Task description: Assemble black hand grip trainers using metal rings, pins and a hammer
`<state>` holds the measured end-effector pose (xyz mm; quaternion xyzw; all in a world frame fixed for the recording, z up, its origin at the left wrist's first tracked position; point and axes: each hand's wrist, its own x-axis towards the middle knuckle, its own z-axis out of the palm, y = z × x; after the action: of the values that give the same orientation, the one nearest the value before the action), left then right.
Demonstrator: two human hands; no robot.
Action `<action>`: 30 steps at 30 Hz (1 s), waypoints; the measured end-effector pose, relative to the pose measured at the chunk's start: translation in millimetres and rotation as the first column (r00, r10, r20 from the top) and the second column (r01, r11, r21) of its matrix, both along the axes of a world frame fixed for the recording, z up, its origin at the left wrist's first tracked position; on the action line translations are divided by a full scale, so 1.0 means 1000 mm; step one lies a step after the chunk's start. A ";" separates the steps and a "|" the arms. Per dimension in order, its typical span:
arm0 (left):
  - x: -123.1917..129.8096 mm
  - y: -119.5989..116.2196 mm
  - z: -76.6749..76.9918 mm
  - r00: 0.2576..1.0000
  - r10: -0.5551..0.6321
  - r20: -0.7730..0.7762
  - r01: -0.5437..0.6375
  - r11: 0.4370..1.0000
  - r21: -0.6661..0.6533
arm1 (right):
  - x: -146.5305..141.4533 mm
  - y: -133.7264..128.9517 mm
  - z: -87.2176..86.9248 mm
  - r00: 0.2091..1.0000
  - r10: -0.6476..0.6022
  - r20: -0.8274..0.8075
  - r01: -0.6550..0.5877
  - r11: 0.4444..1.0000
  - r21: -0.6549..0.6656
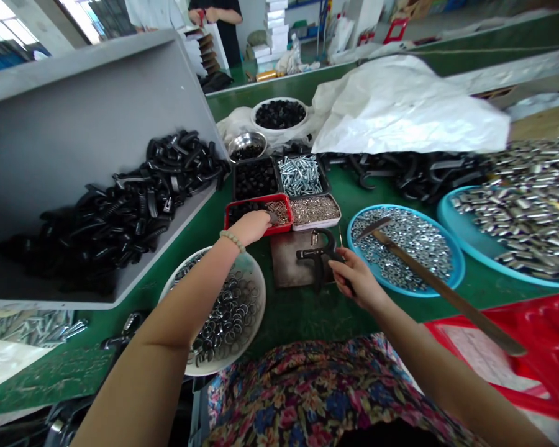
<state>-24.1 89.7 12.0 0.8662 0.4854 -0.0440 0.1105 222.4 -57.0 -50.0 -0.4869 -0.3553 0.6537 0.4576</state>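
Head view: the right hand [358, 280] is closed around the lower handle of a black hand gripper [318, 267], with its fingers wrapped firmly round the grip. The tool sits just above a scuffed steel plate [286, 267] on the green workbench [298, 320], and its coil spring [314, 238] stands exposed at the upper end. Handling note: the assembly is likely light but stiff and springy, and its smooth handles may slip. Take hold at the handles, clear of the coil.

The left hand [251, 226] reaches into a red tray [279, 198], its fingertips [266, 216] pinched together over small metal parts [278, 213]. Whether they have hold of a part cannot be told, as the fingers cover the spot.

Beside the tray stand a white tray of fine metal pieces [314, 210] and a black tray of screws [300, 176]. A white bowl of wire rings [226, 316] lies beneath the left forearm, while a wooden-handled hammer [428, 276] rests across a blue basin of steel nuts [403, 248] — its head over the nuts, its handle projecting past the rim.
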 end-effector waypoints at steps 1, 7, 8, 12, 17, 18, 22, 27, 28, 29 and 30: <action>-0.002 0.001 0.000 1.000 0.004 -0.018 -0.004 1.000 0.004 | 0.000 0.000 0.001 1.000 -0.007 -0.020 0.007 1.000 -0.002; -0.001 -0.015 0.005 0.937 0.165 0.309 -0.177 0.984 0.012 | -0.006 0.001 0.010 0.981 -0.049 -0.187 0.054 0.998 0.018; 0.004 -0.024 0.006 0.870 0.200 0.451 -0.218 0.976 -0.013 | -0.008 0.001 0.012 0.975 -0.058 -0.214 0.064 0.998 0.025; 0.030 -0.069 0.000 0.398 0.325 0.858 -0.226 0.941 -0.252 | -0.016 0.000 0.021 0.954 -0.084 -0.289 0.096 0.995 0.030; 0.049 -0.102 -0.019 0.094 0.413 0.906 -0.250 0.890 -0.380 | -0.022 -0.004 0.028 0.949 -0.071 -0.306 0.081 0.997 0.019; 0.050 -0.105 -0.021 0.080 0.425 0.901 -0.258 0.882 -0.394 | -0.023 -0.005 0.028 0.950 -0.069 -0.304 0.079 0.997 0.021; 0.053 -0.121 -0.023 0.163 0.429 0.888 -0.351 0.866 -0.355 | -0.029 -0.008 0.022 0.966 -0.058 -0.253 0.066 0.997 0.026; 0.050 -0.138 -0.031 0.447 0.471 0.761 -0.320 0.878 -0.356 | -0.022 -0.001 0.038 0.976 -0.016 0.217 -0.005 0.996 0.094; 0.046 -0.140 -0.034 0.489 0.487 0.724 -0.291 0.873 -0.391 | -0.018 -0.001 0.046 0.904 0.034 0.425 -0.097 0.987 0.128; 0.041 -0.142 -0.036 0.507 0.496 0.705 -0.270 0.868 -0.416 | -0.015 -0.001 0.054 0.777 0.061 0.627 -0.204 0.966 0.159; 0.035 -0.145 -0.038 0.501 0.500 0.706 -0.259 0.866 -0.429 | -0.012 -0.002 0.062 0.619 0.049 0.784 -0.304 0.935 0.182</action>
<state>11.2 -55.2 -26.2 0.6386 0.5520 0.3091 0.4382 210.6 -59.2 12.4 -0.6054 -0.6562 0.3654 0.2632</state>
